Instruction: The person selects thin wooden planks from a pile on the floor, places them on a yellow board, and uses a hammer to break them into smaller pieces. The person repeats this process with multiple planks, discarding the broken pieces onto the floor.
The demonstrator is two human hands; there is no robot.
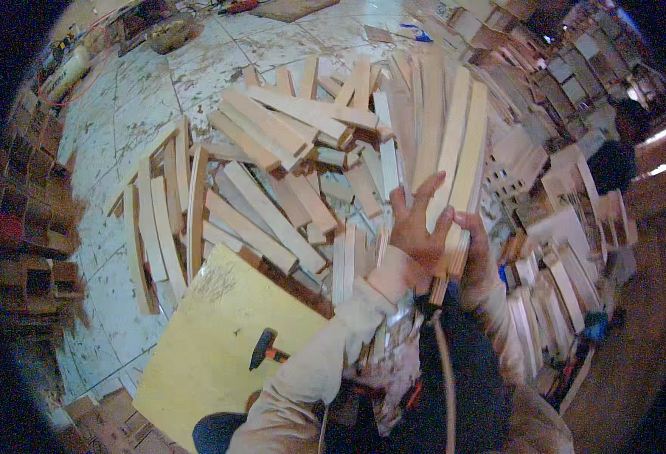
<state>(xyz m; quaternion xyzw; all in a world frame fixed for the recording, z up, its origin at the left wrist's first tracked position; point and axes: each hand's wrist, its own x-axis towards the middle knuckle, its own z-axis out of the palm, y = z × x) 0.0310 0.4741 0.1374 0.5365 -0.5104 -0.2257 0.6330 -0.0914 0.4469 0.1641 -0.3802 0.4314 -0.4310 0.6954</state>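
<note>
A bundle of long pale wooden slats (465, 151) stretches away from me, right of centre, with its near ends close to my body. My left hand (421, 231) rests over the left side of these slats, fingers spread and pointing away. On the other side my right hand (475, 242) grips the slats near their near ends, thumb on top; its other fingers are partly hidden. Just left of my hands is a big loose pile of similar wooden slats (268, 129), lying crosswise over each other.
At the lower left a yellow board (197, 340) carries a hammer (265, 348) with a dark head. More wood pieces (556, 295) are stacked at the right. Stacked wooden blocks (34, 280) line the left side. A pale tiled floor (132, 98) with scattered chips extends behind.
</note>
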